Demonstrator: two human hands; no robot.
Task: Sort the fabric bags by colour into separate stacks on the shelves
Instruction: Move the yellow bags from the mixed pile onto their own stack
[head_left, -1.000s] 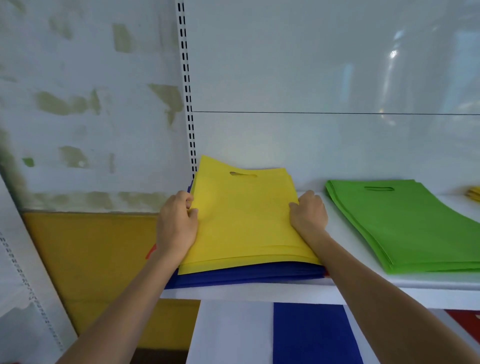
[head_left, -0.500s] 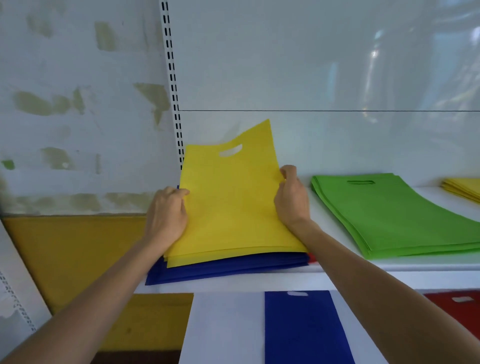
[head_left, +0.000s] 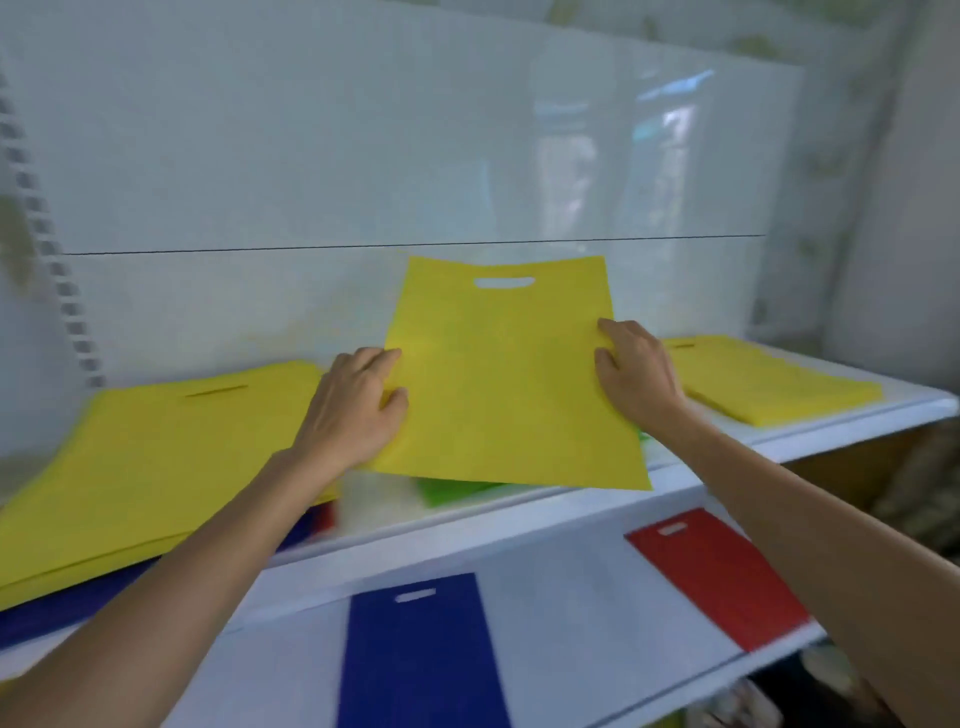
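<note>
Yellow bag (head_left: 509, 374) is off the shelf, tilted up and flat, above the upper shelf (head_left: 571, 499), w/ green bags (head_left: 452, 491) partly hidden below it. L hand (head_left: 353, 405) pinches the bag's left edge, thumb on the front. R hand (head_left: 639, 369) pinches the right edge, fingers curled on the fabric. Likely dest.: yellow stack (head_left: 769, 384) at far right, same shelf. Carry the bag taut btwn both hands, clear the green bags, align cut-out and edges w/ the stack, lower flat, then release. Don't put it on the mixed pile (head_left: 156, 457) at left

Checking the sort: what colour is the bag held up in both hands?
Yellow; the bag shows best in the head view.
</note>
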